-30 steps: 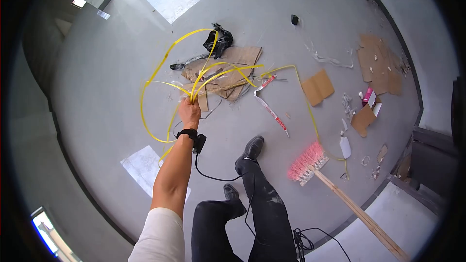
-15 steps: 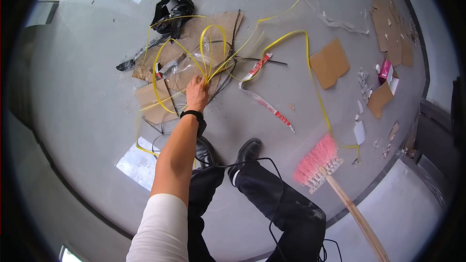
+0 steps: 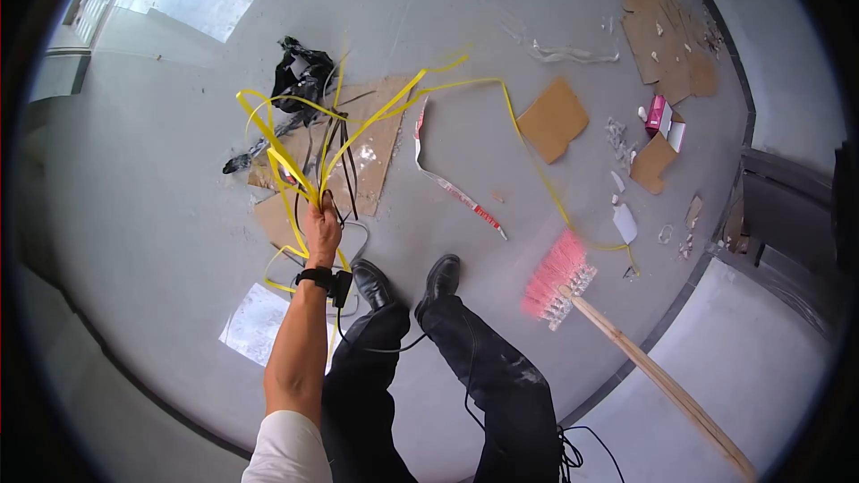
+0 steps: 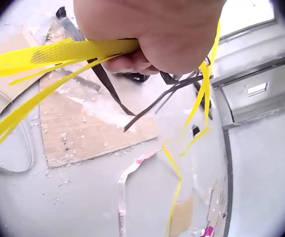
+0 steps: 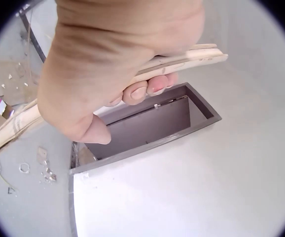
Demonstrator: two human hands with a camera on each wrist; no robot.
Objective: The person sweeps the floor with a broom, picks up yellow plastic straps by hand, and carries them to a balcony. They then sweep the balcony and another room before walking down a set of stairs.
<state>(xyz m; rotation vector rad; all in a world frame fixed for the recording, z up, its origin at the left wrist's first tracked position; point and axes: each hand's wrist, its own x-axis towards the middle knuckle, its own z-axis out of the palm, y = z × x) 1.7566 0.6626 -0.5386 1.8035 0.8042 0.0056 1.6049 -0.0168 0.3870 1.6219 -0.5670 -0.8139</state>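
Note:
My left hand [image 3: 323,231] grips a loose bunch of yellow strapping bands [image 4: 83,51] that loop out above the fist. Dark straps [image 4: 108,86] hang by the same hand, over a flat cardboard sheet [image 3: 380,148] on the floor. A crumpled black plastic bag [image 3: 300,80] lies at that sheet's far left corner. In the right wrist view, my right hand [image 5: 108,64] wraps around the wooden handle [image 5: 187,61] of a broom; this hand is outside the head view. The broom's pink bristles [image 3: 553,277] are down at the floor, right of my feet.
A red-and-white tape strip [image 3: 456,192] lies ahead of my shoes [image 3: 440,279]. To the right are a cardboard piece [image 3: 553,121], a pink box [image 3: 658,114] and scraps by the wall. A white sheet [image 3: 253,326] is at left; a black cable runs across my legs.
My left hand reached down to the cardboard, then came back toward me, with dark straps now hanging beside the yellow bands. My feet have stepped, and the broom has shifted slightly.

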